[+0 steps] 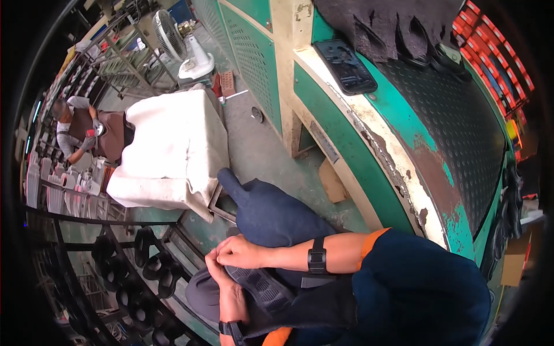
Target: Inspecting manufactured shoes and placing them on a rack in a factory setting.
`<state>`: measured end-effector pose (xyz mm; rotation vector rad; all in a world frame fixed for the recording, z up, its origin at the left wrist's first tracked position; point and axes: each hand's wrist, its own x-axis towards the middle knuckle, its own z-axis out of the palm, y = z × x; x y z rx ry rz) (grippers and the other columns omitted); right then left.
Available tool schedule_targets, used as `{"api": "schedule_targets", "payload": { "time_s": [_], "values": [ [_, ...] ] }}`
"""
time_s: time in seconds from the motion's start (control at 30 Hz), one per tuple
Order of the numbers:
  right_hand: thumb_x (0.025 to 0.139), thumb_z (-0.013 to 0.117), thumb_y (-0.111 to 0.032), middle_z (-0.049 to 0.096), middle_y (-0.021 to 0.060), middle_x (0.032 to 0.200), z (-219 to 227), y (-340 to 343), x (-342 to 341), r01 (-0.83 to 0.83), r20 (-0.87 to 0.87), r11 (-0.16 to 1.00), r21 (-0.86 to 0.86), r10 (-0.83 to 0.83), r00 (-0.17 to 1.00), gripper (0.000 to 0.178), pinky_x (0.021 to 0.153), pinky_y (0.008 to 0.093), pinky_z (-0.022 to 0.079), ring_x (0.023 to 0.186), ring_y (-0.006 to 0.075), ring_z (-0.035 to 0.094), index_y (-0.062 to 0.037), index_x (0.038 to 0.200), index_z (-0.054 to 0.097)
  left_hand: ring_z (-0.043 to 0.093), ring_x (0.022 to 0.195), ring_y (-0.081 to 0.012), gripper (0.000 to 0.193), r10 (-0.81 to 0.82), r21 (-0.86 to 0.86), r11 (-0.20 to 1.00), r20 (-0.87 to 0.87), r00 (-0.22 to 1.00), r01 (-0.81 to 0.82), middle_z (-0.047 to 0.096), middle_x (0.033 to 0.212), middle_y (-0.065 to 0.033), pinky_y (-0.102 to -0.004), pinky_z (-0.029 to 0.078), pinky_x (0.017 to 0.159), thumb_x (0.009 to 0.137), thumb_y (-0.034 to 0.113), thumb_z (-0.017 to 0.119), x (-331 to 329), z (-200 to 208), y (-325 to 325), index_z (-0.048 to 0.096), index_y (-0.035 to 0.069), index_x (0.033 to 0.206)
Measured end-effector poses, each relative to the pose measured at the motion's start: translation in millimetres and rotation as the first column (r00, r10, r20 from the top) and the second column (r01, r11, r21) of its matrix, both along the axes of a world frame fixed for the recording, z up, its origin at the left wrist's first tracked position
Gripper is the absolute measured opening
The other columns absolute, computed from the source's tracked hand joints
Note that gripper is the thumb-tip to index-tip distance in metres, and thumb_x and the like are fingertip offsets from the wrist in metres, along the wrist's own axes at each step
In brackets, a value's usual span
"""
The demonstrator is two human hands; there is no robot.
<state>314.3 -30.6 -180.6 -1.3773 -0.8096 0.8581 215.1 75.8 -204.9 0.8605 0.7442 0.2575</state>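
A dark grey shoe sole (262, 291) with a patterned tread lies across my lap, its far end covered by my hands. My left hand (221, 275) is closed around that end from the left side. Over the same end, my right hand (241, 252) is curled shut, its fingertips meeting those of the left. What the right fingertips pinch is hidden. Black straps with buckles circle both wrists.
To my right stands a green machine (415, 132) bearing a phone (346, 66) and a dark cloth (386, 26). A rack of dark soles (138, 277) is at left. Beyond are a white-covered stand (167, 138), a fan (179, 49) and a co-worker (78, 127) holding a tool.
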Motion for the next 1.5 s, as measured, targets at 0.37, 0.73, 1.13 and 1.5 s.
{"api": "schedule_targets", "payload": {
  "time_s": [0.37,0.73,1.13,1.5],
  "values": [
    [0.083,0.063,-0.018,0.075,0.0159,0.097,28,-10,-4,0.062,0.106,0.983,0.173,-0.082,0.991,0.021,0.087,0.0375,0.054,0.096,0.0302,0.072,0.0004,0.085,0.073,0.063,0.110,-0.0299,0.065,-0.078,0.249,0.966,0.026,0.997,0.069,0.071,0.113,-0.0203,-0.0368,0.044,0.104,0.090,0.039,0.036,-4,33,-13,0.067,-0.012,0.112],
    [0.088,0.057,-0.011,0.074,0.0120,0.102,29,-2,16,-0.090,-0.026,0.986,0.144,0.094,0.995,0.021,0.094,0.0339,0.050,0.100,0.0236,0.069,0.0012,0.084,0.073,0.056,0.125,-0.0274,0.069,-0.058,0.157,0.987,0.142,0.988,0.035,0.061,0.133,-0.0209,-0.0367,0.036,0.112,0.097,0.045,0.033,-3,43,-16,0.059,-0.009,0.130],
    [0.090,0.048,-0.057,0.073,0.0161,0.093,-10,45,79,0.249,-0.771,0.956,-0.157,-0.276,0.574,0.063,0.077,0.0326,0.053,0.080,0.0215,0.066,0.0010,0.098,0.071,0.059,0.119,-0.0391,0.078,-0.079,0.658,0.698,0.461,0.884,-0.281,0.069,0.100,-0.0215,-0.0557,0.027,0.118,0.103,0.055,0.014,-21,53,-34,0.066,-0.002,0.098],
    [0.097,0.044,-0.048,0.072,0.0160,0.099,36,46,36,0.191,-0.880,0.974,0.118,0.014,0.475,0.055,0.089,0.0346,0.053,0.091,0.0228,0.068,0.0010,0.103,0.068,0.052,0.127,-0.0347,0.083,0.092,0.767,0.455,0.465,0.881,-0.452,0.062,0.125,-0.0212,-0.0521,0.030,0.116,0.100,0.066,0.010,-44,94,-54,0.062,0.002,0.108]
  ]
}}
